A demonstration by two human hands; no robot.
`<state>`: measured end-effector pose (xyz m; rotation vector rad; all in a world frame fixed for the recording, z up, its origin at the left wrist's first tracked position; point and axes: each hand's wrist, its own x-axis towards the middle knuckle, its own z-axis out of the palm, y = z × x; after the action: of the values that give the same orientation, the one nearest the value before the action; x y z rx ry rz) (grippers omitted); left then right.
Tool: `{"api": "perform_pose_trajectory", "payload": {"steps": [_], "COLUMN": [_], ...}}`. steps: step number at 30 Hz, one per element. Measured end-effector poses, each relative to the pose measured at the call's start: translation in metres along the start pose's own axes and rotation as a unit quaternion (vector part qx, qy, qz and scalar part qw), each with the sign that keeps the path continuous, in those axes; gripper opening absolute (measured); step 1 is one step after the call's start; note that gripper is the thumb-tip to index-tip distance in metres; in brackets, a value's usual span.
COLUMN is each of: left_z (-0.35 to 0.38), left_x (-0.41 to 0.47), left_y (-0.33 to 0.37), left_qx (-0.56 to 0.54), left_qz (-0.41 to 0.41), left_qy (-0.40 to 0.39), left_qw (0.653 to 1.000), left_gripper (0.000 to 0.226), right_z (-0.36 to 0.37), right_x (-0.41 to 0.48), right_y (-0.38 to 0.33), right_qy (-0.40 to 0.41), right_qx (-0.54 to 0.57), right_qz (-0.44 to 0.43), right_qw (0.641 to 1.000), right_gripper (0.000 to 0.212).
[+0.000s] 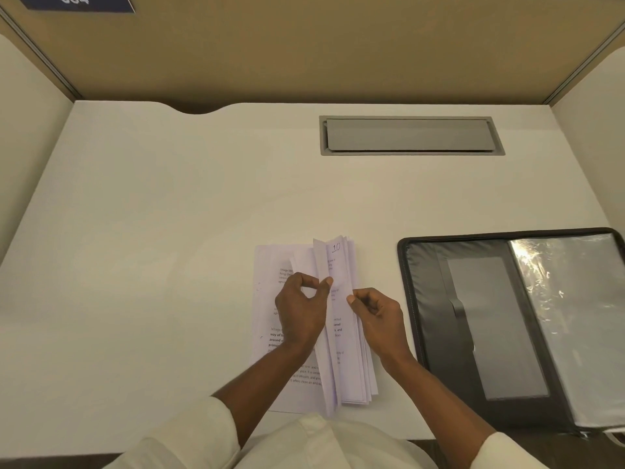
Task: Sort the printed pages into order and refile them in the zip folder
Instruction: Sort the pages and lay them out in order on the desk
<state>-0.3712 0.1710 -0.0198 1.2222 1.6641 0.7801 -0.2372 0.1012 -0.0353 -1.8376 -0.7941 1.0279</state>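
Left hand (pixel 301 313): pinches one white printed page (pixel 320 262)
Right hand (pixel 378 318): grips page stack (pixel 358 374)
Black open zip folder (pixel 436 333): rightward, long axis front-to-back, Right hand nearer

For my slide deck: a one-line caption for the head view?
Left hand and right hand leaf through pages on a desk beside an open folder.

Head camera looks steeply down, close over the desk (pixel 169 231).

2 cream sleeves (pixel 189 431), pushed up above bare forearms (pixel 260 374).
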Motion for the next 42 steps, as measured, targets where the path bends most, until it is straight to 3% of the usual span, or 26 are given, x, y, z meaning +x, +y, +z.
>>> {"api": "perform_pose_trajectory", "payload": {"steps": [7,18,24,30,35,42], "left_z": [0.001,-0.001,-0.002,-0.006,-0.013,-0.023], "left_x": [-0.003,-0.007,-0.002,-0.002,-0.004,0.0], "left_y": [0.0,0.011,0.004,0.003,0.002,-0.001], "left_qx": [-0.001,-0.003,0.011,0.011,0.004,-0.032], "left_qz": [0.027,0.012,0.013,0.014,0.045,0.05], "left_qy": [-0.014,-0.042,-0.036,-0.021,0.005,0.017], "left_qw": [1.0,0.999,0.999,1.0,0.999,0.998], "left_gripper": [0.021,0.045,0.012,0.009,0.008,0.012], "right_z": [0.001,0.007,0.003,0.001,0.001,-0.019], "right_x": [0.0,-0.007,-0.007,0.0,0.004,0.005], "right_y": [-0.006,-0.025,-0.024,-0.011,-0.016,-0.053], "right_qy": [0.022,-0.015,-0.016,0.023,0.062,0.15], "right_qx": [-0.045,0.094,0.105,-0.073,-0.248,-0.304], "right_qz": [-0.006,0.049,0.075,0.041,0.016,-0.071], "right_qw": [0.999,0.994,0.991,0.996,0.967,0.938], "right_gripper": [0.005,0.008,0.005,0.018,0.031,0.017]}}
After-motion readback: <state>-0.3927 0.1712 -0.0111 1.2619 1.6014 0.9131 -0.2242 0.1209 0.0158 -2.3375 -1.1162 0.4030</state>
